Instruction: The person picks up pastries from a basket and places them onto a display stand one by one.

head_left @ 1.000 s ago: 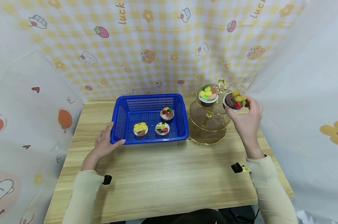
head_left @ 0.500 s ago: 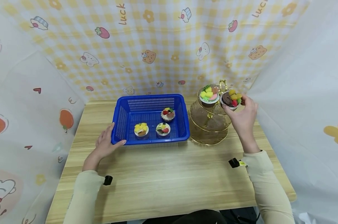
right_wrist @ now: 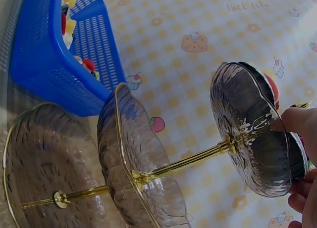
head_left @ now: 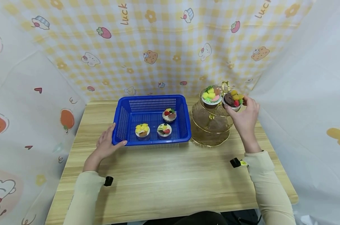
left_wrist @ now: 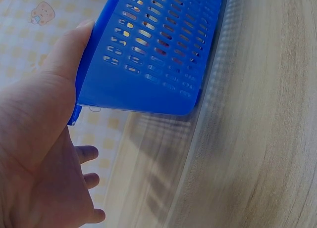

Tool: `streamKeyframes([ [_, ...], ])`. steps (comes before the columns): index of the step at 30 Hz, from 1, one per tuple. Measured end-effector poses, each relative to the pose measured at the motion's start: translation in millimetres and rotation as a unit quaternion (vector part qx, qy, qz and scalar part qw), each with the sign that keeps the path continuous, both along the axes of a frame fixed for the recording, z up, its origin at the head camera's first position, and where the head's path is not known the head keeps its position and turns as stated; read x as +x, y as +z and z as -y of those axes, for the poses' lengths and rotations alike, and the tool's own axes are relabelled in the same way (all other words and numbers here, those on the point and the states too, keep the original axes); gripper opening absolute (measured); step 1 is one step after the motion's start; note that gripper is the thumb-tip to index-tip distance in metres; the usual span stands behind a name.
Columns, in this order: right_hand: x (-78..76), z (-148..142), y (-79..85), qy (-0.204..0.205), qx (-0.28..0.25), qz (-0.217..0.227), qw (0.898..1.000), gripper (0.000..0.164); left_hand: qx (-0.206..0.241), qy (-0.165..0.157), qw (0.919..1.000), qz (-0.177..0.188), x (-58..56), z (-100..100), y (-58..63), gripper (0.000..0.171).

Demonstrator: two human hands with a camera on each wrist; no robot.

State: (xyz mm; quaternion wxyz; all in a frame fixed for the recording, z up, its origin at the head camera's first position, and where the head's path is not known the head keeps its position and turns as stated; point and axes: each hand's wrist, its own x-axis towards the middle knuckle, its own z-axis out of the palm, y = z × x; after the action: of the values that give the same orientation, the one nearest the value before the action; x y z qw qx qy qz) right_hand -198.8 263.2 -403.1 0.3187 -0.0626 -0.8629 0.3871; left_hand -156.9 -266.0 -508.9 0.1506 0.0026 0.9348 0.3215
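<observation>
In the head view, the stand (head_left: pixel 210 138) is set on the tabletop (head_left: pixel 164 181). At the right of its top tier, the chocolate cup (head_left: pixel 229 100) is pinched between the thumb and fingers of the right hand (head_left: pixel 246 117); just beside it, the fruit cup (head_left: pixel 211 97) is borne by the same tier. Left of the stand, three cups (head_left: pixel 165 130) are held in the basket (head_left: pixel 152 104), whose near corner away from the stand is touched by the left hand (head_left: pixel 103 142). Since a second ago, the chocolate cup has been brought in from beyond the stand's right edge; over the last half second, hardly any shift is seen. Its placing is judged nearly finished, with release not yet made.

In the left wrist view, the thumb is laid at the basket's rim and three fingertips are spread clear of its wall.

In the right wrist view, two dark cup bases are seen through the stand's top tier; whether the chocolate cup's weight is fully borne there cannot be told.
</observation>
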Motion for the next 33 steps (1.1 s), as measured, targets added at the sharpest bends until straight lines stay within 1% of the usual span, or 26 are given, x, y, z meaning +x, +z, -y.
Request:
streamKeyframes([
  [10,-0.4,-1,-0.9,0.008,0.018,0.009,1.000,0.059,0.002,-0.002,1.0000,-0.001,-0.4,0,-0.8,0.109],
  [15,3.1,-2,-0.1,0.018,0.019,0.030,0.999,0.070,0.003,-0.002,1.0000,-0.003,-0.7,0,-2.6,0.109],
  [19,13.9,-4,0.2,0.024,0.001,0.035,0.999,0.079,0.006,0.000,1.0000,-0.004,-0.6,1,-4.4,0.110],
  [25,35.7,-5,-5.8,0.022,-0.022,0.022,0.999,0.082,0.008,0.002,0.9999,-0.007,-0.2,3,-4.9,0.110],
  [26,39.5,-4,-7.0,0.020,-0.028,0.019,0.999,0.082,0.008,0.002,0.9999,-0.007,-0.2,3,-5.1,0.110],
  [28,46.8,-1,-9.9,0.013,-0.044,-0.002,0.999,0.080,0.008,0.002,0.9999,-0.007,-0.2,3,-5.7,0.110],
  [31,57.1,5,-15.9,-0.004,-0.066,-0.051,0.996,0.074,0.008,0.000,0.9999,-0.007,-0.5,3,-6.9,0.111],
  [33,62.8,11,-21.0,-0.005,-0.073,-0.094,0.993,0.066,0.007,0.000,1.0000,-0.006,-0.7,3,-7.4,0.111],
])
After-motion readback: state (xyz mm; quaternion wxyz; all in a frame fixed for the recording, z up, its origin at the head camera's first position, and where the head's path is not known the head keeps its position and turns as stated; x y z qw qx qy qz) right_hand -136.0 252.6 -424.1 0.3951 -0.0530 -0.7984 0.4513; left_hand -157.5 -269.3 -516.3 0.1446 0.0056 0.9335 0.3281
